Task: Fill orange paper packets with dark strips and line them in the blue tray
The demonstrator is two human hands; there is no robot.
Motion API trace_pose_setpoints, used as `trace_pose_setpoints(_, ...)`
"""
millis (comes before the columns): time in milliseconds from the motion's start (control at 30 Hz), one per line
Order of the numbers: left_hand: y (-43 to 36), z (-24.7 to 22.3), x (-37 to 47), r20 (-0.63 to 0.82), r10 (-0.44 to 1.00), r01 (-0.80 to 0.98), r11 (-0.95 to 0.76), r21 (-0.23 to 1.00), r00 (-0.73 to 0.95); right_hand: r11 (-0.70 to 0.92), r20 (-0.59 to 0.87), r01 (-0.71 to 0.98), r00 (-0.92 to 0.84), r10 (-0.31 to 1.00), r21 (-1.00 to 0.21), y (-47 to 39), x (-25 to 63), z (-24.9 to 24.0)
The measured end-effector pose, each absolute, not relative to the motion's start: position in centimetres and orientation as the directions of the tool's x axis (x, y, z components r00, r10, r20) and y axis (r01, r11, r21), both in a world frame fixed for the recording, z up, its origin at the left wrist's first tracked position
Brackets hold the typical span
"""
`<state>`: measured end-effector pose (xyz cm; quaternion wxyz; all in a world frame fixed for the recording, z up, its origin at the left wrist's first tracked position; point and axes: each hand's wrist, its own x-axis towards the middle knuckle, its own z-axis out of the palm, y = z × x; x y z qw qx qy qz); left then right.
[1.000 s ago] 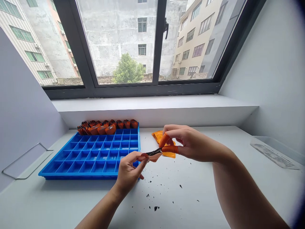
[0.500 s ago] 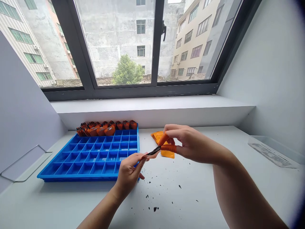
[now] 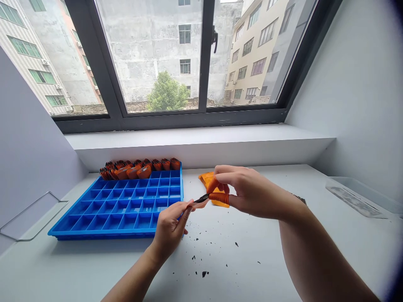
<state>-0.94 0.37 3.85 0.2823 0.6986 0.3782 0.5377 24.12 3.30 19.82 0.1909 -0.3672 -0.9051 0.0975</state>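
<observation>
Between my two hands is a small, thin packet with a dark, crinkled upper side (image 3: 201, 199) and a pale orange underside. My left hand (image 3: 172, 222) pinches its left end between thumb and fingers. At its right end, my right hand (image 3: 244, 191), with orange covers on the thumb and a finger, closes its fingertips on the dark part. Orange packets (image 3: 206, 178) lie on the table behind my right hand, partly hidden by it. To the left stands a blue compartment tray (image 3: 103, 235), its back compartments filled with upright orange and black packets (image 3: 145, 171).
Dark flakes (image 3: 205, 274) are scattered on the white table (image 3: 258, 251) below my hands. A clear plastic container (image 3: 362, 197) is at the right by the wall. A bent wire stand (image 3: 34, 239) is at the far left, and a window ledge (image 3: 201, 137) runs behind.
The view has shifted slightly. My right hand has turned a little, and a dark patterned thing now shows behind its wrist. Both hands still hold the packet.
</observation>
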Motion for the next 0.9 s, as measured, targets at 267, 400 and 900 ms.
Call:
trace_pose_setpoints(267, 0.2, 4.2, -1.0, 0.502, 0.853, 0.181, -0.52, 0.835, 0.14, 0.738, 0.277, 0.591, -0.687, 0.672, -0.325, 3.8, 22.8, 18.8)
trace_pose_setpoints(400, 0.3, 4.2, -1.0, 0.477, 0.873, 0.124, -0.487, 0.865, 0.103, 0.763, 0.31, 0.519, -0.706, 0.637, -0.386, 4.2, 23.0, 18.5)
trace_pose_setpoints(900, 0.3, 4.0, -1.0, 0.454, 0.886, 0.107, -0.463, 0.88, 0.097, 0.782, 0.374, 0.539, -0.687, 0.623, -0.314, 4.6, 22.2, 17.6)
